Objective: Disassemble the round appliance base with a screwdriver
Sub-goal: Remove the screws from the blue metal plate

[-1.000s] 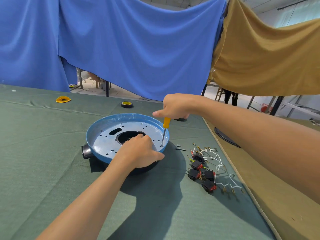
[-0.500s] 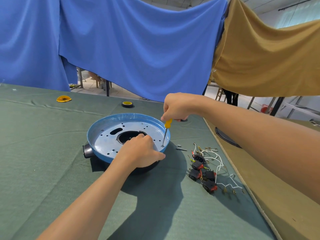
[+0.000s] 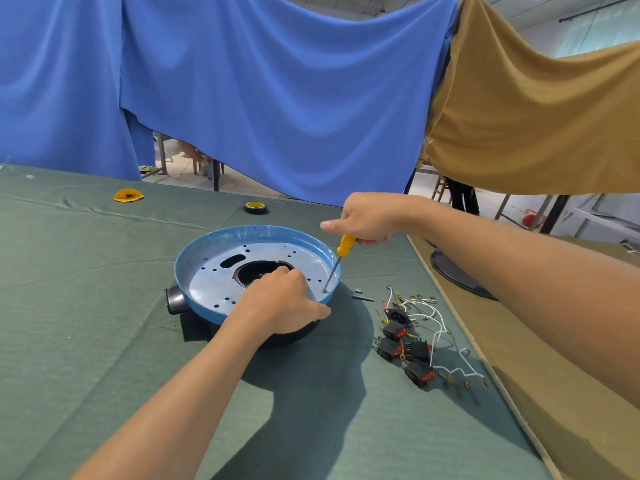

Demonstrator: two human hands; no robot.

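Round base (image 3: 256, 231) sits on green cloth table (image 3: 104, 341), roughly mid-table, open side up: blue rim, silvery plate w/ many small holes, one oblong slot & a big dark central opening. Black stub (image 3: 175, 299) sticks out of its left side.

R hand (image 3: 367, 220) grips the screwdriver (image 3: 345, 245) from above, fingers curled round the yellow handle, thumb pointing left. Shaft tilts down-left; tip sits on the plate just inside the rim on the base's right side, at what looks like a screw (too small to be sure).

L hand (image 3: 280, 303) holds the near-right part of the base: thumb along the outside of the rim, fingers curled over the plate toward the central opening.

Right of the base, on the cloth: two small grey bits (image 3: 362, 296), then a cluster of black switches (image 3: 408, 344) w/ red faces, white wires & metal terminals, apart from the base. Far side of the table: tape roll (image 3: 255, 207) and, well left of it, a yellow item (image 3: 128, 195). Dark disc (image 3: 457, 275) lies on tan cloth at right, partly hidden by the R forearm. Blue drape (image 3: 277, 98) & mustard drape (image 3: 536, 116) hang behind.
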